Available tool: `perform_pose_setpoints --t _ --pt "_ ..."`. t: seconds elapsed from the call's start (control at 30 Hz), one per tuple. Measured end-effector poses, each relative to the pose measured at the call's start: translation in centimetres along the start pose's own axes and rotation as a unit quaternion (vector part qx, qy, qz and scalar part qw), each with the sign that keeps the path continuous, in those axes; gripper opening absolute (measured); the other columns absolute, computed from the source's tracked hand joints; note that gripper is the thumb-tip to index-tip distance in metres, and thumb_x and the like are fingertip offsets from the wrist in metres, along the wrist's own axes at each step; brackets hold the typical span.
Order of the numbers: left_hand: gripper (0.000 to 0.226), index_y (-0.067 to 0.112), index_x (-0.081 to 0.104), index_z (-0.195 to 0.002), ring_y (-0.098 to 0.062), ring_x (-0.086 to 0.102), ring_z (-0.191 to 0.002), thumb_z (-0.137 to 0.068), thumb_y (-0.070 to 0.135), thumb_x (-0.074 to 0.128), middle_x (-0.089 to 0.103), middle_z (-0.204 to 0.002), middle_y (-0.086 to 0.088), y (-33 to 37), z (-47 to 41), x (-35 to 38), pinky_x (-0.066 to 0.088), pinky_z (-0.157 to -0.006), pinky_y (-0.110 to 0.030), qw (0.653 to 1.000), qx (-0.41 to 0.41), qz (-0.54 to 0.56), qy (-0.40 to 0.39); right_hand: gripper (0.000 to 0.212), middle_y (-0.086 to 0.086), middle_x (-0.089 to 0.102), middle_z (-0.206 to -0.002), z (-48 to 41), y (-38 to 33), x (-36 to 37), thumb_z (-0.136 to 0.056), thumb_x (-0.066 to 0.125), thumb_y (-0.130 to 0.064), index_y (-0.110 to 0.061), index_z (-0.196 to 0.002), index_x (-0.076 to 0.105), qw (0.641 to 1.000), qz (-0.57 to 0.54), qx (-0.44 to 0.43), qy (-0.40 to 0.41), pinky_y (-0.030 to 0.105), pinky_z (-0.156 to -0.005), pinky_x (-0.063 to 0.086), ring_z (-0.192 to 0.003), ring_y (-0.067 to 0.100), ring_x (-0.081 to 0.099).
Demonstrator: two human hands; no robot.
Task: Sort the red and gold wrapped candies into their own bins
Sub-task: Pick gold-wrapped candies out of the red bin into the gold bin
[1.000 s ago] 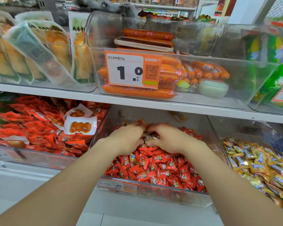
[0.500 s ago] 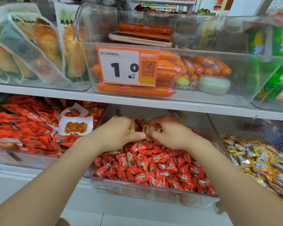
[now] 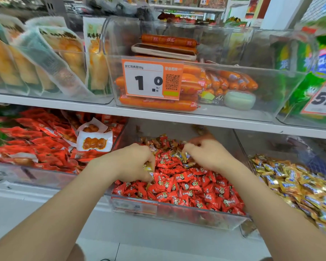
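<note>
Lower shelf, head view: a clear middle bin (image 3: 196, 216) holds red wrapped candies (image 3: 186, 185), with stray gold wrapped candies (image 3: 183, 157) mixed in toward its rear. Neighbouring right bin (image 3: 267, 146) holds the gold pile (image 3: 290, 185), well apart from both hands. Left hand (image 3: 134, 162): fingers curled under, gripping a gold wrapper (image 3: 147, 168) that peeks out below the knuckles; how many pieces it holds cannot be told. Right hand (image 3: 211, 155): fingers bent down into the mixed patch at the rear; whether it pinches a candy or merely rakes cannot be told. Change noted: a second ago both hands were pressed together over the centre of the pile, thumbs nearly touching; they now stand parted, the left drawn toward the near left of the bin with its catch, the right kept at the back. Judgement: picking is under way, gold pieces are collected but none yet carried across, and strays remain among the red, so the sort looks only partly done. Upper shelf: sausages (image 3: 158, 105) behind a price tag (image 3: 151, 80).
</note>
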State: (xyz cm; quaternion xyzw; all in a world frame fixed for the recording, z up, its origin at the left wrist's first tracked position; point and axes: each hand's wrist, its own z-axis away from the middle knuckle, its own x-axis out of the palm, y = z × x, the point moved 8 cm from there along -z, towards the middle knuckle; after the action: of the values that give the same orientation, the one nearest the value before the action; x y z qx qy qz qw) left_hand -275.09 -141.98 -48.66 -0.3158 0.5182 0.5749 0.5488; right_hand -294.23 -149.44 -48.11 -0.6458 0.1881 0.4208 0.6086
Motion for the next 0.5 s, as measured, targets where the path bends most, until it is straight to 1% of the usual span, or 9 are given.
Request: perform_pose_setpoints --t 0.07,0.1,0.2,0.27,0.33,0.37,0.4,0.43,0.5 --pt "0.021 0.018 0.063 -0.102 -0.024 0.061 -0.091 -0.098 0.039 0.064 0.059 -0.088 -0.001 0.2 0.1 -0.2 0.044 -0.065 -0.032 1.000 -0.001 0.017 0.024 0.033 0.006 0.070 -0.072 0.1 0.1 1.0 -0.093 0.060 -0.041 -0.011 -0.086 0.071 0.993 0.115 -0.030 -0.019 0.031 -0.061 0.046 -0.064 0.019 0.061" --pt "0.021 0.017 0.058 -0.099 -0.026 0.062 -0.087 -0.100 0.039 0.058 0.059 -0.086 -0.003 0.3 0.2 -0.3 0.044 -0.063 -0.034 0.998 -0.007 0.039 0.040 0.032 0.005 0.068 -0.070 0.1 0.2 1.3 -0.091 0.062 -0.040 -0.010 -0.083 0.068 0.988 0.151 -0.037 -0.022 0.033 -0.061 0.047 -0.065 0.020 0.062" --pt "0.031 0.015 0.054 -0.087 -0.023 0.059 -0.071 -0.100 0.043 0.047 0.063 -0.079 -0.006 0.6 0.1 -1.3 0.040 -0.058 -0.035 0.991 -0.022 0.093 0.095 0.028 0.005 0.063 -0.070 0.0 0.2 1.4 -0.091 0.062 -0.036 -0.012 -0.077 0.061 0.979 0.198 -0.044 -0.022 0.036 -0.057 0.046 -0.066 0.024 0.062" --pt "0.041 0.012 0.056 -0.082 -0.025 0.058 -0.070 -0.101 0.046 0.042 0.064 -0.077 -0.007 1.2 -0.5 -1.7 0.041 -0.060 -0.035 0.988 -0.025 0.095 0.116 0.025 0.007 0.061 -0.080 0.1 0.2 1.5 -0.093 0.059 -0.035 -0.015 -0.078 0.055 0.972 0.226 -0.049 -0.030 0.034 -0.063 0.044 -0.075 0.029 0.063" --pt "0.054 0.014 0.054 -0.074 -0.028 0.059 -0.068 -0.103 0.055 0.035 0.061 -0.071 -0.007 1.8 -1.3 -2.0 0.043 -0.063 -0.036 0.987 -0.027 0.067 0.144 0.020 0.012 0.061 -0.105 0.4 0.2 2.0 -0.099 0.054 -0.035 -0.016 -0.093 0.056 0.960 0.271 -0.050 -0.046 0.037 -0.074 0.048 -0.095 0.036 0.064" --pt "0.059 0.016 0.052 -0.070 -0.028 0.057 -0.065 -0.104 0.061 0.033 0.058 -0.068 -0.006 2.0 -1.9 -2.1 0.045 -0.064 -0.038 0.985 -0.028 0.046 0.162 0.022 0.014 0.056 -0.120 0.5 0.3 2.3 -0.102 0.051 -0.035 -0.016 -0.109 0.058 0.953 0.292 -0.051 -0.057 0.042 -0.083 0.052 -0.105 0.039 0.063" --pt "0.060 0.018 0.050 -0.068 -0.028 0.056 -0.065 -0.103 0.064 0.035 0.056 -0.068 -0.005 2.1 -2.5 -2.1 0.049 -0.066 -0.039 0.983 -0.031 0.025 0.177 0.030 0.016 0.048 -0.132 0.6 0.3 2.7 -0.104 0.049 -0.036 -0.017 -0.128 0.054 0.947 0.311 -0.049 -0.070 0.047 -0.091 0.053 -0.114 0.042 0.061" --pt "0.054 0.020 0.049 -0.070 -0.030 0.058 -0.068 -0.103 0.062 0.039 0.055 -0.070 -0.003 2.2 -3.1 -2.0 0.052 -0.068 -0.041 0.981 -0.031 0.012 0.190 0.039 0.017 0.040 -0.142 0.8 0.3 3.1 -0.106 0.047 -0.035 -0.019 -0.142 0.046 0.940 0.326 -0.049 -0.083 0.051 -0.096 0.053 -0.120 0.044 0.059" --pt "0.031 0.022 0.047 -0.082 -0.036 0.063 -0.082 -0.101 0.047 0.049 0.055 -0.080 -0.002 2.7 -4.5 -1.8 0.055 -0.074 -0.043 0.979 -0.013 0.009 0.201 0.049 0.018 0.026 -0.156 0.8 0.3 3.6 -0.108 0.043 -0.033 -0.023 -0.155 0.030 0.933 0.342 -0.052 -0.102 0.054 -0.097 0.053 -0.126 0.046 0.057"
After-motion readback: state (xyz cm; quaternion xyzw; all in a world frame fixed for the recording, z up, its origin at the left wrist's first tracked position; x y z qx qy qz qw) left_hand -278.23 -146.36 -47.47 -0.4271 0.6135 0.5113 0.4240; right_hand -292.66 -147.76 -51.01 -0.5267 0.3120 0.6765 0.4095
